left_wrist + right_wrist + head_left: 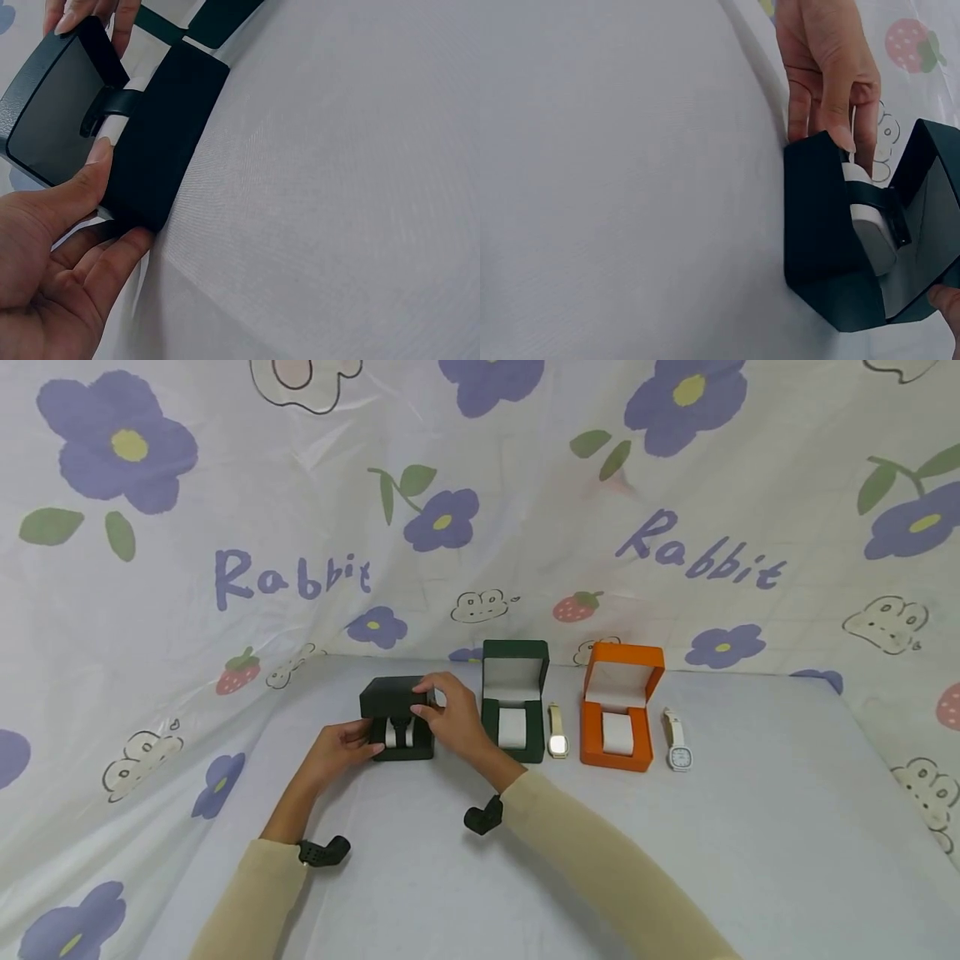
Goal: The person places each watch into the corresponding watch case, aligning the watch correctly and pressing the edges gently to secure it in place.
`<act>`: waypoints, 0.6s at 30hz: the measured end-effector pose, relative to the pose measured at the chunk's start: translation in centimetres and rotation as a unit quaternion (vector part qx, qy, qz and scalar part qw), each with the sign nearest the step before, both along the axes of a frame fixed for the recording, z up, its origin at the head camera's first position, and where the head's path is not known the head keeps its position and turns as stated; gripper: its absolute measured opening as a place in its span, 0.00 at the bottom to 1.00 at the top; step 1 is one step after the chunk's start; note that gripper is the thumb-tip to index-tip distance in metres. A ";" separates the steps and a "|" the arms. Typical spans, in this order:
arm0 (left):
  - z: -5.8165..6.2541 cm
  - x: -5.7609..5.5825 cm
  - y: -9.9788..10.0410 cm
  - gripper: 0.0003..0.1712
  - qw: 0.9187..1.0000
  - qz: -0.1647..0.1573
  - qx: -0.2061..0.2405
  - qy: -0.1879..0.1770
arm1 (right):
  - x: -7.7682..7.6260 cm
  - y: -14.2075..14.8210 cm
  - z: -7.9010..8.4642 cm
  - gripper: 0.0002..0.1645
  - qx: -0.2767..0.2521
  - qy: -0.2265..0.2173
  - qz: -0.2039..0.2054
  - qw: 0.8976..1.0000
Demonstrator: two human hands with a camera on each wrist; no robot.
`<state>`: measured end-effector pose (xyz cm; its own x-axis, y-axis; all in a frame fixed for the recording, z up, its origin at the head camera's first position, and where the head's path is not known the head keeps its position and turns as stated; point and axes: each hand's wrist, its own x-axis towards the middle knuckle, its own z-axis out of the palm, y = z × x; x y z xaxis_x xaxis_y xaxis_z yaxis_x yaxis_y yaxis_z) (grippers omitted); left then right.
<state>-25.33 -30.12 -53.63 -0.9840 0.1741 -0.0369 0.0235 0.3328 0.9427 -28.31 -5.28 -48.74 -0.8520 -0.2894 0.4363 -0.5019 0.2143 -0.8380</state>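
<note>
Found dark box (pixel 169 135) half-open on white cloth (pixel 675 860).
Saw left hand (pixel 337 756) clamped on base (pixel 405 755), dark strap (pixel 866 193) round white cushion (pixel 868 217), right hand (pixel 453 714) pinching lid (pixel 390 697); farther right, noted green box (pixel 516 648), gold watch (pixel 557 742), orange box (pixel 615 761), white watch (pixel 679 758).

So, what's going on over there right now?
A person is handling the black box with both hands: the left hand grips its base, and the right hand holds the partly open lid. A dark watch is around the white cushion inside. The green box and orange box stand open, with the gold watch and white watch lying beside them.
</note>
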 end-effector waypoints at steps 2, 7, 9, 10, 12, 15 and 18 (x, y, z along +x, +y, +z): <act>0.0 0.1 0.1 0.36 1.000 0.002 -0.004 0.000 | 0.1 0.0 -0.2 0.14 0.001 0.005 0.004 1.000; 0.2 0.2 -0.1 0.33 1.000 0.001 -0.014 0.004 | 0.4 0.0 -0.5 0.15 0.002 0.025 0.014 1.000; 0.2 0.2 0.0 0.33 1.000 0.001 -0.014 0.003 | 0.6 0.0 -0.7 0.15 -0.002 0.026 0.018 0.999; 0.2 0.2 0.0 0.34 1.000 0.000 -0.013 0.003 | 0.7 0.0 -0.7 0.14 -0.004 0.025 0.019 0.999; 0.2 0.2 0.0 0.34 1.000 0.000 -0.008 0.001 | 0.9 0.0 -0.8 0.14 -0.006 0.025 0.020 0.999; 0.2 0.2 0.0 0.33 1.000 0.004 -0.005 -0.005 | 1.2 0.0 -1.1 0.13 -0.001 0.026 0.016 1.000; 0.0 0.2 -0.1 0.32 1.000 0.009 -0.007 -0.010 | 1.3 -0.1 -1.5 0.13 0.001 0.023 0.015 1.000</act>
